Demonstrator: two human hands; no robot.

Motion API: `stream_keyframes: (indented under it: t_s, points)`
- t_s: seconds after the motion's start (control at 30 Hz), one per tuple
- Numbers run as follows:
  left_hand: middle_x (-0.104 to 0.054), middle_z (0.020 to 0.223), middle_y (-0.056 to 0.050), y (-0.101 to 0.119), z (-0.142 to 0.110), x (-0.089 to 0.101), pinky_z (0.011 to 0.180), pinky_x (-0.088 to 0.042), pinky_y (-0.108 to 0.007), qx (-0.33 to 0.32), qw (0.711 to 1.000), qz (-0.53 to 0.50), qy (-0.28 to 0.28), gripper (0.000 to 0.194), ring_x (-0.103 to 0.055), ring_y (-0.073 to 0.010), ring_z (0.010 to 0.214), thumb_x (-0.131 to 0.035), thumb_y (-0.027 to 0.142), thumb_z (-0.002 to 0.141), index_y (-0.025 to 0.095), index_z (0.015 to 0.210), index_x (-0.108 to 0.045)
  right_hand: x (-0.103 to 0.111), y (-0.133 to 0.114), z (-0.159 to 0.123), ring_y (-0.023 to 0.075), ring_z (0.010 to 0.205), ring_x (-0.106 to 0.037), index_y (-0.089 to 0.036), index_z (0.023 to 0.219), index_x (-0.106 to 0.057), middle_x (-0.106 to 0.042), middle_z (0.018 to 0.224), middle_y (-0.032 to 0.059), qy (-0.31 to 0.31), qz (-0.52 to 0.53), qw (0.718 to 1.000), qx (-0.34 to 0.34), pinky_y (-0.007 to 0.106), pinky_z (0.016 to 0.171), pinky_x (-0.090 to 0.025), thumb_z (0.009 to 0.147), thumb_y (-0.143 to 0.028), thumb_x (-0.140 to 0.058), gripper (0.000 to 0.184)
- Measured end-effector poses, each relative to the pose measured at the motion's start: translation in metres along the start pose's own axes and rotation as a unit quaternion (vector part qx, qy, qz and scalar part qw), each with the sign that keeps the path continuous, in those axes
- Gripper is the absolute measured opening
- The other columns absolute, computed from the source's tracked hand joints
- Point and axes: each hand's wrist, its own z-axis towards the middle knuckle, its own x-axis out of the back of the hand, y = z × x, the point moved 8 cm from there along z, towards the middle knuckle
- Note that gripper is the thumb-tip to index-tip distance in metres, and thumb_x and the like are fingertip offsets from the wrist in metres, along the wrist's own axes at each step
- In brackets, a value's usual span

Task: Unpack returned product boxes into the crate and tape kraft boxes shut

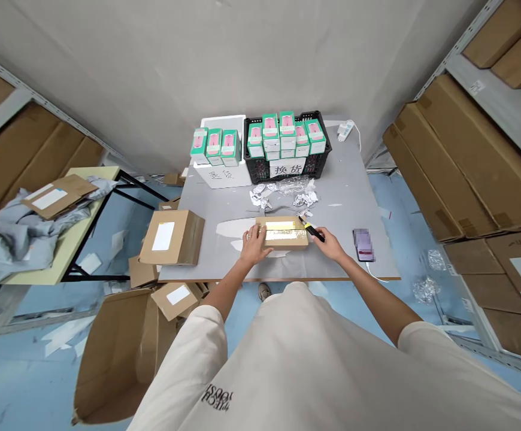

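Note:
A small flat cardboard parcel (282, 233), sealed with shiny tape, lies on the grey table (350, 197) in front of me. My left hand (254, 244) rests on its left end, fingers curled over the edge. My right hand (330, 242) is closed round a black and yellow utility knife (311, 229), whose tip touches the parcel's right end.
A phone (363, 244) on a cable lies right of my hand. Crumpled plastic wrap (285, 191) lies behind the parcel, before a black crate (287, 146) and white box (222, 170) with teal boxes. A larger parcel (170, 238) overhangs the table's left edge. Cartons line both sides.

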Motion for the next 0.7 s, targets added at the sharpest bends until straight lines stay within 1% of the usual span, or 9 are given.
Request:
stream_keyframes:
  t_s: [0.07,0.13,0.2,0.27,0.37,0.5,0.57,0.63,0.7]
  points:
    - [-0.021,0.167,-0.02,-0.018,-0.006,-0.005,0.117,-0.031,-0.056,0.034,0.999,-0.029,0.002,0.086,-0.029,-0.0408,0.15,-0.067,0.048,0.087,0.023,0.16,-0.026,-0.012,-0.006,-0.005,0.0272,0.112,-0.066,-0.025,0.123,-0.058,-0.071,0.123,0.0073,0.0,0.015,1.0,-0.015,0.043,0.096,-0.052,0.092,-0.05,-0.056,0.039]
    - [-0.023,0.164,-0.021,-0.031,-0.008,-0.015,0.111,-0.04,-0.052,0.055,0.995,-0.079,-0.008,0.087,-0.039,-0.0394,0.144,-0.065,0.044,0.089,0.023,0.161,-0.021,-0.023,-0.011,-0.009,0.0282,0.113,-0.067,-0.025,0.122,-0.058,-0.072,0.121,0.0079,0.005,0.02,0.999,-0.029,0.044,0.098,-0.051,0.092,-0.051,-0.057,0.04]
    - [-0.031,0.158,-0.02,-0.036,-0.006,-0.024,0.108,-0.044,-0.047,0.057,0.989,-0.131,-0.025,0.088,-0.046,-0.0357,0.139,-0.062,0.041,0.09,0.022,0.162,-0.016,-0.031,-0.014,-0.011,0.0293,0.114,-0.067,-0.025,0.121,-0.058,-0.073,0.121,0.0091,0.016,0.018,0.999,-0.041,0.045,0.098,-0.051,0.091,-0.052,-0.057,0.04]
    - [-0.038,0.152,-0.019,-0.038,-0.001,-0.027,0.108,-0.045,-0.044,0.058,0.985,-0.158,-0.037,0.089,-0.049,-0.0338,0.136,-0.062,0.04,0.09,0.021,0.163,-0.014,-0.033,-0.018,-0.014,0.0301,0.114,-0.067,-0.025,0.122,-0.058,-0.073,0.121,0.0098,0.034,0.012,0.998,-0.05,0.046,0.098,-0.051,0.091,-0.052,-0.057,0.042]
    - [-0.043,0.147,-0.018,-0.036,0.011,-0.019,0.108,-0.044,-0.042,0.061,0.985,-0.158,-0.045,0.088,-0.052,-0.0341,0.132,-0.064,0.043,0.088,0.022,0.162,-0.02,-0.026,-0.021,-0.02,0.0299,0.108,-0.068,-0.025,0.126,-0.057,-0.073,0.119,0.0097,0.072,0.001,0.995,-0.063,0.046,0.095,-0.052,0.091,-0.054,-0.056,0.046]
    - [-0.051,0.137,-0.015,-0.024,0.027,-0.004,0.105,-0.046,-0.038,0.044,0.986,-0.155,-0.043,0.086,-0.056,-0.0325,0.126,-0.067,0.057,0.085,0.025,0.158,-0.034,-0.004,-0.023,-0.029,0.0291,0.103,-0.068,-0.024,0.128,-0.057,-0.073,0.115,0.01,0.135,-0.009,0.988,-0.073,0.045,0.093,-0.052,0.091,-0.057,-0.054,0.05]
    - [-0.055,0.131,-0.014,-0.017,0.032,-0.005,0.1,-0.048,-0.037,0.034,0.986,-0.152,-0.065,0.086,-0.06,-0.0315,0.121,-0.068,0.062,0.083,0.024,0.155,-0.04,0.005,-0.021,-0.031,0.0293,0.102,-0.068,-0.023,0.126,-0.059,-0.073,0.113,0.0101,0.158,-0.015,0.984,-0.082,0.044,0.093,-0.052,0.09,-0.058,-0.055,0.05]
    - [-0.058,0.127,-0.014,-0.012,0.035,-0.012,0.096,-0.048,-0.036,0.03,0.985,-0.145,-0.089,0.085,-0.062,-0.0309,0.115,-0.068,0.066,0.082,0.023,0.151,-0.044,0.011,-0.015,-0.031,0.0299,0.101,-0.068,-0.022,0.124,-0.06,-0.073,0.11,0.0105,0.171,-0.024,0.98,-0.1,0.045,0.092,-0.052,0.09,-0.059,-0.055,0.05]
    - [-0.06,0.126,-0.014,-0.009,0.036,-0.017,0.095,-0.048,-0.037,0.031,0.987,-0.131,-0.092,0.083,-0.063,-0.0311,0.114,-0.066,0.069,0.082,0.023,0.148,-0.048,0.013,-0.007,-0.03,0.031,0.103,-0.068,-0.022,0.124,-0.06,-0.073,0.111,0.0113,0.182,-0.027,0.976,-0.12,0.046,0.093,-0.052,0.09,-0.06,-0.055,0.05]
